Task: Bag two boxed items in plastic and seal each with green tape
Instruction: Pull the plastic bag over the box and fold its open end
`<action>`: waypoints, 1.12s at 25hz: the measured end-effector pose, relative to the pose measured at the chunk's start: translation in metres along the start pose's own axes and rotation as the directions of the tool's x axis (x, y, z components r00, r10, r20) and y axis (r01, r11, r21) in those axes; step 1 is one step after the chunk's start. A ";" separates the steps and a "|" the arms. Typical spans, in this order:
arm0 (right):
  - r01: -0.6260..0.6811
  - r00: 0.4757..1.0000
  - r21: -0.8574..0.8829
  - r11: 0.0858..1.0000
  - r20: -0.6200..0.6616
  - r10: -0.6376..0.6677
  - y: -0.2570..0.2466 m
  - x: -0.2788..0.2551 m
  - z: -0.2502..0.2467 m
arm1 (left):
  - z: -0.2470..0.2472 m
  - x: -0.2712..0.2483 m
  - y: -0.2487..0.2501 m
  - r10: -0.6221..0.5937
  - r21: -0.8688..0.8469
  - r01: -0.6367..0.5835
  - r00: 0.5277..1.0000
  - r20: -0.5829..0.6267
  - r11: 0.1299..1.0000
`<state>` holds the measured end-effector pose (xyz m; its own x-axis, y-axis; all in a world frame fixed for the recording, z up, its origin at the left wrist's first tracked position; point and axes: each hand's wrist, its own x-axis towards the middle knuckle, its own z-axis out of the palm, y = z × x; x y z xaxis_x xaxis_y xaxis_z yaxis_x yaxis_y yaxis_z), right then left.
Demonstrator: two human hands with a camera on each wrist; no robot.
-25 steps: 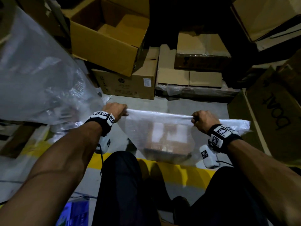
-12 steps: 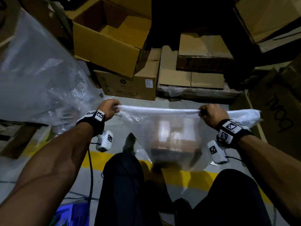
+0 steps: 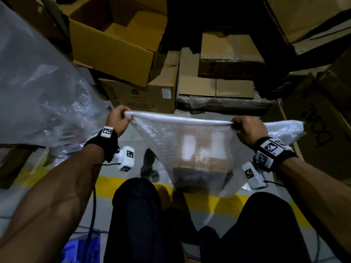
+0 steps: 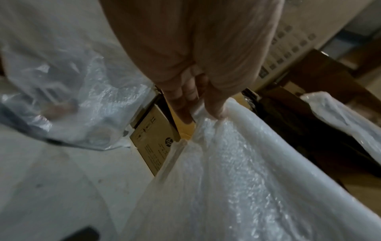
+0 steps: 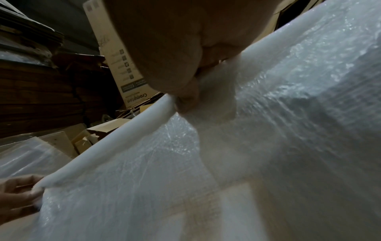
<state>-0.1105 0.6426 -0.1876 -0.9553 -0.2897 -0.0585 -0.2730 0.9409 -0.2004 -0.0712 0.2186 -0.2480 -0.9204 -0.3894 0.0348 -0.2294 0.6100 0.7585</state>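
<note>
The left hand [image 3: 116,120] and the right hand [image 3: 247,129] each pinched one end of the rolled top edge of a bubble-wrap plastic bag [image 3: 171,141], holding it stretched taut between them above the floor [image 3: 57,196]. In the left wrist view, thumb and fingers [image 4: 183,97] closed on the gathered plastic; in the right wrist view the fingers curled around the roll. A brown box [image 3: 203,158] sat low inside the bag, hanging over the yellow floor line [image 3: 224,202]; its label was blurred through the plastic, possibly white. The floor was grey concrete in a dim storage room. Cardboard cartons [image 3: 117,44] were stacked along the far side, one printed carton [image 3: 144,95] standing on the floor just beyond the bag. A large heap of clear plastic [image 3: 38,92] filled the left side, and the person's dark trousers [image 3: 136,221] showed at the near edge.
</note>
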 end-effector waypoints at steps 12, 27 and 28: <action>-0.054 0.974 -0.043 0.998 0.219 0.062 0.075 -0.011 0.019 | 0.027 -0.001 -0.022 -0.282 -0.215 0.280 0.959 0.022 0.936; -0.477 0.822 0.665 0.574 0.107 0.560 0.160 -0.042 0.018 | 0.052 0.008 -0.005 -0.452 -0.341 0.417 0.891 -0.028 0.842; -0.456 0.813 0.716 0.529 0.093 0.575 0.159 -0.045 0.016 | 0.052 0.010 -0.004 -0.464 -0.372 0.418 0.885 -0.037 0.829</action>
<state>-0.1093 0.8023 -0.2328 -0.9231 0.2892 -0.2535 0.3720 0.5043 -0.7793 -0.0957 0.2477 -0.2844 -0.6967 -0.6530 -0.2968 -0.4576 0.0860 0.8850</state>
